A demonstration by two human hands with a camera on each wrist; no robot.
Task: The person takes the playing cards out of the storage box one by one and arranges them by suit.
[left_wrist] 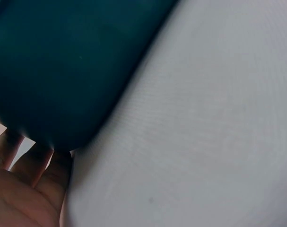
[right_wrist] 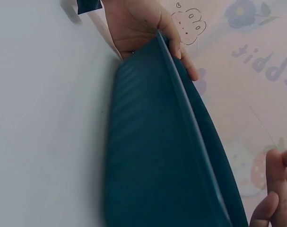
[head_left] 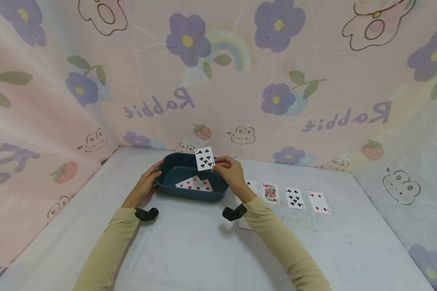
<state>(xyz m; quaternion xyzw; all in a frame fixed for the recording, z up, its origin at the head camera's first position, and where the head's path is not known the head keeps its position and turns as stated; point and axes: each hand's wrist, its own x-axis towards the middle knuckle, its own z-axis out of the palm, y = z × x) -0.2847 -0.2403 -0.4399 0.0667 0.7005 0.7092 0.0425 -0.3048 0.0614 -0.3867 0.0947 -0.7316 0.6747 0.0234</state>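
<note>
A dark teal plastic basin (head_left: 189,195) stands on the white table. My left hand (head_left: 145,184) grips its left end; in the right wrist view that hand's fingers (right_wrist: 174,35) reach over the rim. Above the basin's right part, my right hand (head_left: 231,171) pinches a playing card (head_left: 204,159) with black clubs by its lower right edge, face toward me. The right wrist view shows this card nearly edge-on beside the right hand (right_wrist: 275,189). Inside the basin lie overlapping red-suit cards (head_left: 194,184), face up.
Right of the basin, a row of face-up cards lies on the table (head_left: 189,250): a king of hearts (head_left: 270,193), a black clubs card (head_left: 295,198) and a four of diamonds (head_left: 319,202). Another card (head_left: 245,223) is partly hidden under my right forearm. A printed curtain (head_left: 218,105) stands behind.
</note>
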